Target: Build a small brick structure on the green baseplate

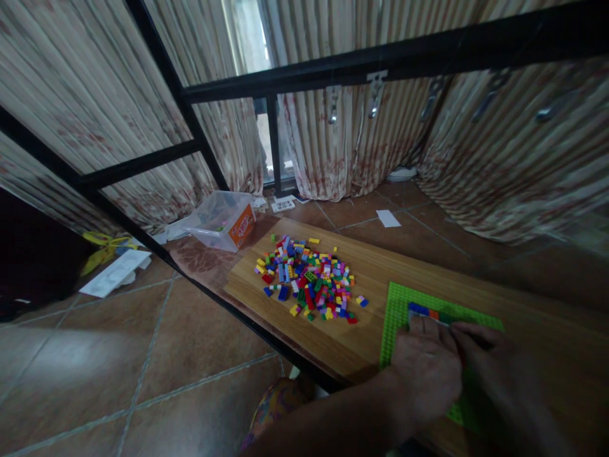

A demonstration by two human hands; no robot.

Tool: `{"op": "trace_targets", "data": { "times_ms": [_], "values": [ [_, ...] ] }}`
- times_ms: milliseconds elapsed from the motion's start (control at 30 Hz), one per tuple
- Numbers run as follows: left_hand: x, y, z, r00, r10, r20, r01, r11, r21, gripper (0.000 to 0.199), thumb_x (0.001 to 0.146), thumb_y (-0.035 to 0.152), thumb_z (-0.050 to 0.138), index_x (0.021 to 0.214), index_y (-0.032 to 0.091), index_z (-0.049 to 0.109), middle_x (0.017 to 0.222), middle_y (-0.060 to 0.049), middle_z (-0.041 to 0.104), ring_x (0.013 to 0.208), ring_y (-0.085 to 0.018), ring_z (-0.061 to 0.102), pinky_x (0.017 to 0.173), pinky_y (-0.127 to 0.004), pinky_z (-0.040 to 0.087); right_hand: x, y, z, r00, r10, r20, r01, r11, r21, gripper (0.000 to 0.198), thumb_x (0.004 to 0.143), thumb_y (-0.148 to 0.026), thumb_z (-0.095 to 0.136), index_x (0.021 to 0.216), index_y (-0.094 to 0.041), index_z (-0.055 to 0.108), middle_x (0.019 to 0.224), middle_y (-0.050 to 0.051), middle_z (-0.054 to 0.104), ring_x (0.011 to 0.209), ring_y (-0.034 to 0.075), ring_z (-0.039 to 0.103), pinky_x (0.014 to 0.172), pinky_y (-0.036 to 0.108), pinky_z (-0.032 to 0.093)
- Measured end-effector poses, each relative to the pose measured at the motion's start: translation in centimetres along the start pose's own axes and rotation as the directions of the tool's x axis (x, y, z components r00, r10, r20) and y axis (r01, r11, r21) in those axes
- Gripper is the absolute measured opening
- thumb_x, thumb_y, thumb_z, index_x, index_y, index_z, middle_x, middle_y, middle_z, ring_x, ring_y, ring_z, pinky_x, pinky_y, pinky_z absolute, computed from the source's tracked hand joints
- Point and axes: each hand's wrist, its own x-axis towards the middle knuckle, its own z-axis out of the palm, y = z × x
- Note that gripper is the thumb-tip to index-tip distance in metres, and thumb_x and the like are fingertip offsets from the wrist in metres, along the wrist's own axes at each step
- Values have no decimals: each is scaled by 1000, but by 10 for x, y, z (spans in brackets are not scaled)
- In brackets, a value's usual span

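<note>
On the right of the wooden board lies a green studded baseplate (397,304). Along its far part runs a row of toy bricks: a blue brick (417,309), an orange brick (433,314) and a dark green stretch to their right. My left hand (425,362) rests over the plate, its fingers curled and pressed together at the near side of this row. Close beside it, my right hand (492,358) has its fingers bent in at the row's right part. Whatever sits under the fingertips is hidden, and the right hand is dim and blurred.
A pile of loose coloured bricks (309,279) is spread over the left of the wooden board (366,254). Behind it stands a clear plastic box (214,219) with an orange label. A black metal frame (304,79) crosses before striped curtains (328,146). White packaging (117,273) lies on the tiles.
</note>
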Motion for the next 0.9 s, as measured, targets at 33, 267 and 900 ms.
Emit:
{"op": "trace_targets", "data": {
  "times_ms": [33,267,900],
  "values": [
    [0,0,0,1000,4,6,-4,1000,8,43,92,23,35,127,0,50,116,-22,55,104,-27,53,75,-33,50,0,0,0,1000,19,9,-20,1000,13,35,68,-52,57,78,-23,74,85,12,74,71,31,67,67,47,52],
    [2,-1,8,999,-1,-37,0,1000,-29,40,91,21,34,120,1,53,107,-20,56,95,-27,54,64,-33,50,-1,-6,1,995,95,36,-95,995,18,33,66,-50,58,77,-23,73,91,13,74,77,33,66,72,48,51],
    [3,-14,-1,999,49,-21,-51,984,-168,32,90,20,36,110,4,56,98,-15,56,94,-24,55,72,-32,51,-2,2,0,997,50,65,-48,998,-36,38,69,-54,53,83,-23,69,94,14,71,81,34,66,74,48,50]
  ]
}}
